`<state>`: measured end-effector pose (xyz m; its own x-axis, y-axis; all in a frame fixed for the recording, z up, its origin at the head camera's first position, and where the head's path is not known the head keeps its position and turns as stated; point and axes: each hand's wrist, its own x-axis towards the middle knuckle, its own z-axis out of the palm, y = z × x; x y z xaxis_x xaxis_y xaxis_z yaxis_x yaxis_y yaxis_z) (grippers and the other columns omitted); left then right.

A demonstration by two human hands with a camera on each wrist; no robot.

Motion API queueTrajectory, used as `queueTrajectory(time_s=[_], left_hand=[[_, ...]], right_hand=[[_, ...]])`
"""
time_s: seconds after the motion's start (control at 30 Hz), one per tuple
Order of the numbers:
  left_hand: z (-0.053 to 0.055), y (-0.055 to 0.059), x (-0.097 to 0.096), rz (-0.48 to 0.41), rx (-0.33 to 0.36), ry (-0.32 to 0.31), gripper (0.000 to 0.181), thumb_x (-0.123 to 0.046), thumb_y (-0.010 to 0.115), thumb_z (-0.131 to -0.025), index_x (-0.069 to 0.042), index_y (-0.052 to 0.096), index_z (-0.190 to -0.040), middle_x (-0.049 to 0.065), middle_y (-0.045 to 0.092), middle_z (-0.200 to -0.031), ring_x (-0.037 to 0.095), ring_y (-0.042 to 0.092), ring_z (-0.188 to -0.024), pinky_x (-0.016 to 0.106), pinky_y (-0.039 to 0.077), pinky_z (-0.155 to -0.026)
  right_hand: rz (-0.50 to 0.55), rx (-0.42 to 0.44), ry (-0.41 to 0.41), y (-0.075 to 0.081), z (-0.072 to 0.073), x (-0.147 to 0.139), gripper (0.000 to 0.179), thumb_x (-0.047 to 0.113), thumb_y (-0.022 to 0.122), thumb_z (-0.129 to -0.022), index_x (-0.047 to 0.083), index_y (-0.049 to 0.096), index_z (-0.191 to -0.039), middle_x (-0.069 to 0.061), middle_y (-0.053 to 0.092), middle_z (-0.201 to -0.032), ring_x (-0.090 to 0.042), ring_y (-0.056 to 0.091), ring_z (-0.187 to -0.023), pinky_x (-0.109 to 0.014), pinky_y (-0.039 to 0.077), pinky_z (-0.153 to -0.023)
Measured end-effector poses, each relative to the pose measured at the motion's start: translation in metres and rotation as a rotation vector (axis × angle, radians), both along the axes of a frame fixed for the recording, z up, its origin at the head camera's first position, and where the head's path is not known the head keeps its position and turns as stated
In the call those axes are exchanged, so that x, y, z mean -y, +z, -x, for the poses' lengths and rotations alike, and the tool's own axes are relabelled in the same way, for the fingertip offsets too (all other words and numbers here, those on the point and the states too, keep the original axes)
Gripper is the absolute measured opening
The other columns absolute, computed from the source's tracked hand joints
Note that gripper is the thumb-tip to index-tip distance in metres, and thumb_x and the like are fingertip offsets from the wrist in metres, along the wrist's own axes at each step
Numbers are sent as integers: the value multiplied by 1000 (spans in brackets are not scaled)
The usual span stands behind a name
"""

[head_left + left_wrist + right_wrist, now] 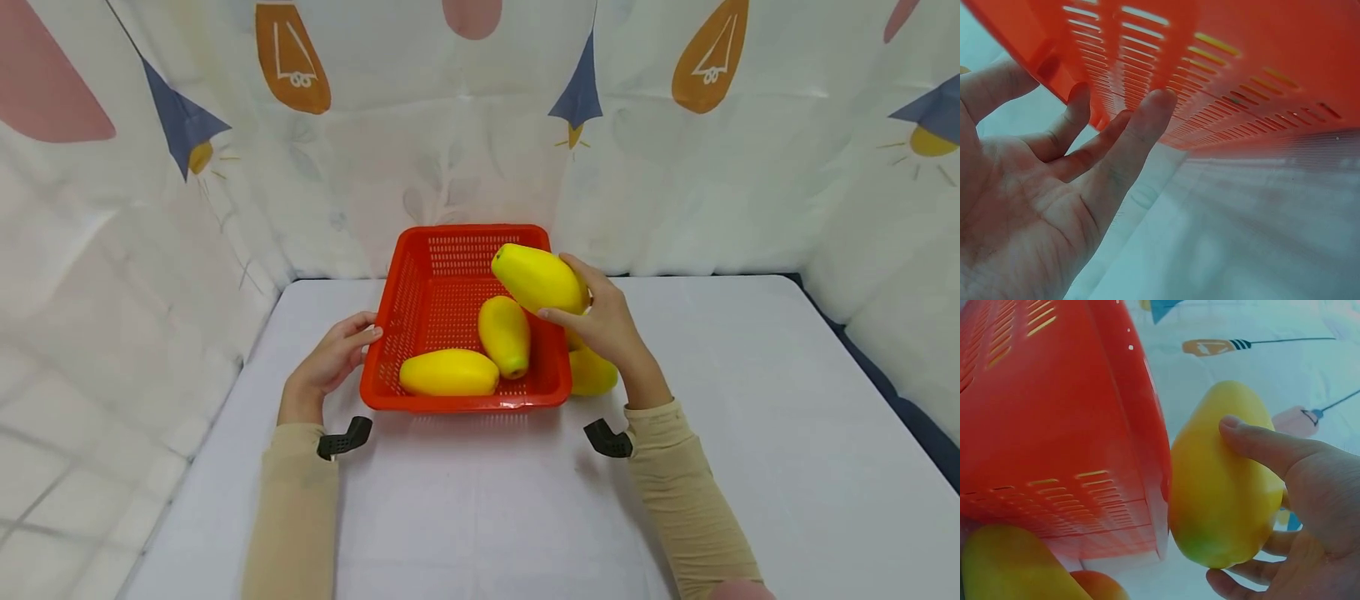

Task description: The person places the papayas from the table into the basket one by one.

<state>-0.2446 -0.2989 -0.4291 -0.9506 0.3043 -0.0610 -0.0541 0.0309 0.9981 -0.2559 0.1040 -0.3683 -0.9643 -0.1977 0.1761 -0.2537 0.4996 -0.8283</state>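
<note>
My right hand (603,321) holds a yellow papaya (536,275) above the right rim of a red plastic basket (558,379). In the right wrist view, the thumb lies across that papaya (1222,487) and the other fingers are around its far side and lower end. My left hand (333,358) grips the basket's left edge, its fingertips against the slotted wall (1229,81). Inside the basket, one papaya (450,372) lies crosswise at the near side and another papaya (504,337) lies beside it.
Outside the basket's right wall rests a papaya (594,372), with another partly hidden behind my right hand. A white cloth covers the table (465,508). A printed curtain (465,117) hangs behind the basket and along the sides.
</note>
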Motion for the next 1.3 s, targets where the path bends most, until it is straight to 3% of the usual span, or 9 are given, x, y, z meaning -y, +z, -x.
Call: queueTrajectory(time_s=[0.17,0.3,0.97,1.3], left_hand=[[-1,1,-1,12,8,-8,25,-20,50,-100,-3,49,-119,2,52,-113,11,59,-98,25,55,-81],[0,2,1,24,0,4,25,-21,50,-100,-5,50,-118,1,52,-114,10,58,-99,24,55,-81],[2,3,4,14,6,-1,23,-21,50,-101,-6,50,-117,0,54,-112,11,57,-101,25,55,-83],[2,4,3,29,-1,-9,25,-22,51,-100,-6,50,-119,1,53,-114,11,58,-99,26,55,-82]], right_hand=[[-2,41,22,-2,-1,3,84,46,76,-79,35,31,-149,1,39,-150,-26,47,-122,-50,52,-94],[-12,9,41,-2,-1,7,83,47,75,-80,34,31,-150,0,40,-149,-26,47,-119,-48,54,-89],[-41,-36,83,1,-3,12,77,44,77,-79,42,36,-145,5,42,-149,-21,47,-126,-48,47,-103],[-85,-96,120,0,-5,19,56,28,77,-82,17,55,-133,-5,54,-134,-23,53,-116,-43,52,-95]])
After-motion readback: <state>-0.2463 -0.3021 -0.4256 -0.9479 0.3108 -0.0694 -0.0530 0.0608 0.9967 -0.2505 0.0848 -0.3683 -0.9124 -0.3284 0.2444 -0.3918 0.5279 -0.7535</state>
